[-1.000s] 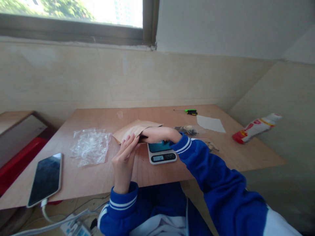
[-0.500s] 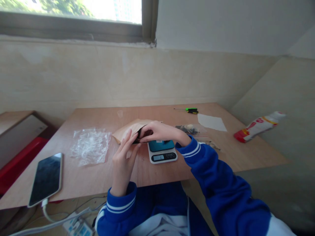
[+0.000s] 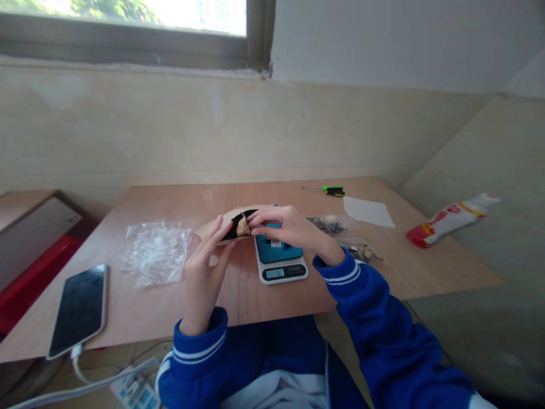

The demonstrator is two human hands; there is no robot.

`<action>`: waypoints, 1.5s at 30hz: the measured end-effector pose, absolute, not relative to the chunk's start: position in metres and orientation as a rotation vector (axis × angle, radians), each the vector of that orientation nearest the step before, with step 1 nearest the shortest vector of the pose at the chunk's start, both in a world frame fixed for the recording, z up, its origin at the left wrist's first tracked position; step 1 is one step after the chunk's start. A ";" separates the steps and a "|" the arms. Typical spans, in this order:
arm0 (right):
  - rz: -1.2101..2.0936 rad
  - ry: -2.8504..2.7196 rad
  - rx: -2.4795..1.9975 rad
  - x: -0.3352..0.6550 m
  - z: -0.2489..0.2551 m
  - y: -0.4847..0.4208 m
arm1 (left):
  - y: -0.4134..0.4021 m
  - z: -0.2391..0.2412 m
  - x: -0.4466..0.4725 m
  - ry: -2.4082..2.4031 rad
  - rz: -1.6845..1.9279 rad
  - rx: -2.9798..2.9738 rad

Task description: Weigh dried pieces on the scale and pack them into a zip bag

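Observation:
A brown paper pouch (image 3: 213, 223) lies on the wooden table (image 3: 170, 307), its dark mouth facing right. My left hand (image 3: 203, 272) holds the pouch's mouth open with fingers stretched along its edge. At the mouth, my right hand (image 3: 286, 226) pinches a small tan lump (image 3: 243, 226), just clear of the opening. Right under that hand sits a small digital kitchen scale (image 3: 280, 260) with a teal top and a lit display.
A crumpled clear plastic bag (image 3: 156, 251) lies left of the pouch. A phone (image 3: 79, 308) on a charging cable rests at the near left edge. Small filled clear bags (image 3: 331, 222), a white sheet (image 3: 368, 211), a green-handled screwdriver (image 3: 332, 190) and a red-white bottle (image 3: 451, 218) are to the right.
My right hand, earlier deep inside the pouch, has drawn back out to the right and now pinches a tan lump at the mouth. The left hand stayed on the pouch.

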State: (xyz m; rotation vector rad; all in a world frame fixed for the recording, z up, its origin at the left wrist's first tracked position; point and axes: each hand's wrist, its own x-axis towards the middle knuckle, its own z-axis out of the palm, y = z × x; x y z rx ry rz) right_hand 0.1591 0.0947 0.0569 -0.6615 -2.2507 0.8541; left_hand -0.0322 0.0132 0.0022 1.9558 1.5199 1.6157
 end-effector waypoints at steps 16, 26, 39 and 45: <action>0.901 -2.049 -0.997 0.220 -0.004 0.073 | 0.027 0.014 -0.040 1.621 1.643 1.891; 0.581 -2.325 -1.003 0.203 -0.044 0.078 | 0.025 0.011 -0.040 1.593 1.656 1.907; 0.391 -2.276 -1.118 0.199 -0.010 0.121 | 0.025 0.009 -0.039 1.576 1.657 1.935; 0.316 -2.520 -1.244 0.183 -0.023 0.150 | 0.023 0.009 -0.040 1.562 1.640 1.892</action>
